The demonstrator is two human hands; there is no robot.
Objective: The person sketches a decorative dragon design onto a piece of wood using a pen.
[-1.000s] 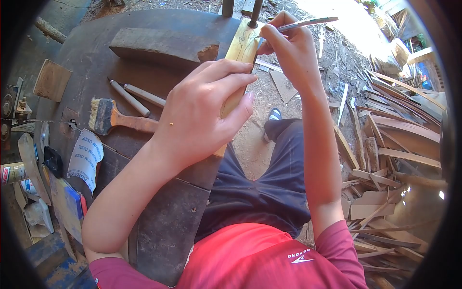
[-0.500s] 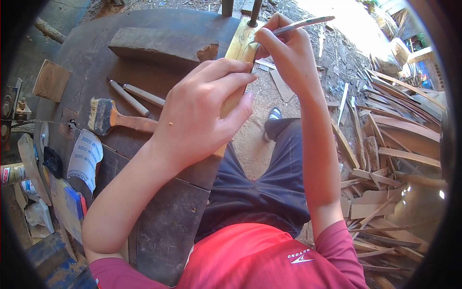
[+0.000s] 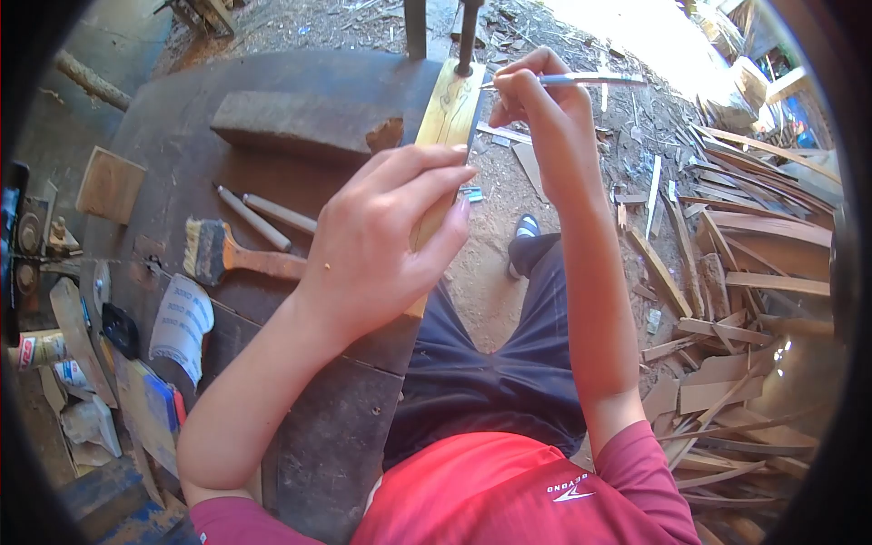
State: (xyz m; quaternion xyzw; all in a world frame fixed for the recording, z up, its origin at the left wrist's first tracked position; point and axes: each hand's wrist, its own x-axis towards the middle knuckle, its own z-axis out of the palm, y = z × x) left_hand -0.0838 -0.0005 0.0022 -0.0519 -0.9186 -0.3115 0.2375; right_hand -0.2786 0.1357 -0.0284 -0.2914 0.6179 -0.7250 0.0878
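Observation:
A narrow pale wooden board (image 3: pixel 451 106) with curling pencil-like lines drawn on it lies along the bench's right edge. My left hand (image 3: pixel 381 213) lies across the board, its fingertips bent over the right edge and the thumb lower down; the palm hides the middle of the board. In my right hand (image 3: pixel 545 100) is a slim pen (image 3: pixel 590 80), pinched between thumb and fingers. Its tip is by the board's upper right edge; whether it touches cannot be told. A dark metal clamp rod (image 3: pixel 467 41) presses on the far end of the board.
On the dark bench (image 3: pixel 318 436) are a thick wood block (image 3: pixel 291 123), a paintbrush (image 3: pixel 245 259), two chisel-like tools (image 3: pixel 254 222), sandpaper (image 3: pixel 182 322) and a small wood piece (image 3: pixel 110 185). Wood offcuts (image 3: pixel 727 282) are heaped on the ground at right.
The pen tip has gone from the drawn lines to the board's right edge, and the pen lies flatter. My left hand keeps its place on the board. The whole view has shifted slightly.

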